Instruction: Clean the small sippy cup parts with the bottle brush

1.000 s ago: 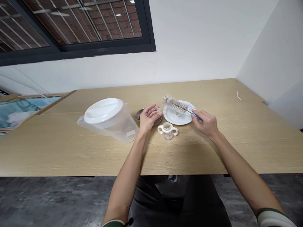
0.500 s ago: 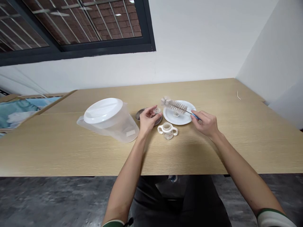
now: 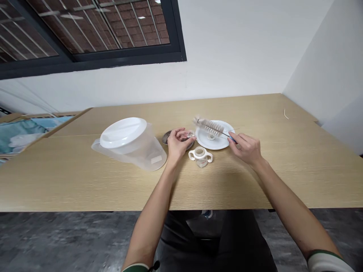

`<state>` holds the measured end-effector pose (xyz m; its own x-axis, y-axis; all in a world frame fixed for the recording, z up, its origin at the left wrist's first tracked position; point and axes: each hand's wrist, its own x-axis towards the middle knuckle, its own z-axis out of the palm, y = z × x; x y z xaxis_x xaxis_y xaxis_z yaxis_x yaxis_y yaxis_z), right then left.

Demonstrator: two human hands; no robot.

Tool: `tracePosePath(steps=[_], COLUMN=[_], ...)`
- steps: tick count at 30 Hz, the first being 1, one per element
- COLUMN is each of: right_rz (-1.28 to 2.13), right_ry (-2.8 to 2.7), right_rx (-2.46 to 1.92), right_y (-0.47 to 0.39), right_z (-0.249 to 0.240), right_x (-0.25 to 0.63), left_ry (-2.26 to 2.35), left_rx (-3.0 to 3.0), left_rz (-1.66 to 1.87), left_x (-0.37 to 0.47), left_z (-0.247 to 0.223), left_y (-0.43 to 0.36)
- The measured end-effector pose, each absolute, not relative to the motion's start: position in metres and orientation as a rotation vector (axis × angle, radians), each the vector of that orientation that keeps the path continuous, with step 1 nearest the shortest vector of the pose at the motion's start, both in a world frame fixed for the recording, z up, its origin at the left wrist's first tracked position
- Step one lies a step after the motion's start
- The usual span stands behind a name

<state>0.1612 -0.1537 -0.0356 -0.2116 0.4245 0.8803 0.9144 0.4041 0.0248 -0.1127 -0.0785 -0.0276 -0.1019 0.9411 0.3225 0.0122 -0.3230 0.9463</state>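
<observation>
Between the fingertips of my left hand [image 3: 178,143] is a small clear round piece, perhaps a bottle nipple [image 3: 191,134]; its exact kind is hard to make out. My right hand [image 3: 246,148] is closed on the blue handle end of a bottle brush [image 3: 211,125]. The brush's white bristles point left, over a white plate [image 3: 224,142] with a small white part on it. Partly hidden under my left hand lies a round metal dish [image 3: 166,137]. Nearer to me stands a small clear baby bottle [image 3: 202,163] with a white two-handled ring [image 3: 200,152].
A large translucent pitcher [image 3: 141,151] with a white lid stands left of my left hand. A thin white strip [image 3: 286,114] lies at the far right of the wooden table [image 3: 85,189]. Left of the table is a box [image 3: 28,132] with cloth inside.
My left hand has turned slightly, and the clear piece has shifted a little right and down. The brush head has dipped slightly; my right hand keeps its grip.
</observation>
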Motion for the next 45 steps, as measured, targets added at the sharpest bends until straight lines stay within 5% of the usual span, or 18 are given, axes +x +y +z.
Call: tracePosePath(steps=[37,45], right_rz=[-0.766,-0.513], right_ry=[-1.831,-1.790], right_rx=[-1.247,-1.118], right_y=[-0.152,-0.157], right_z=[-0.041,-0.037], right_x=[0.158,0.149], left_ry=[1.227,1.292], left_rx=[1.459,1.512], left_rz=[1.576,1.556], left_x=[-0.113,-0.113], left_z=[-0.024,-0.025], left_y=[-0.081,-0.081])
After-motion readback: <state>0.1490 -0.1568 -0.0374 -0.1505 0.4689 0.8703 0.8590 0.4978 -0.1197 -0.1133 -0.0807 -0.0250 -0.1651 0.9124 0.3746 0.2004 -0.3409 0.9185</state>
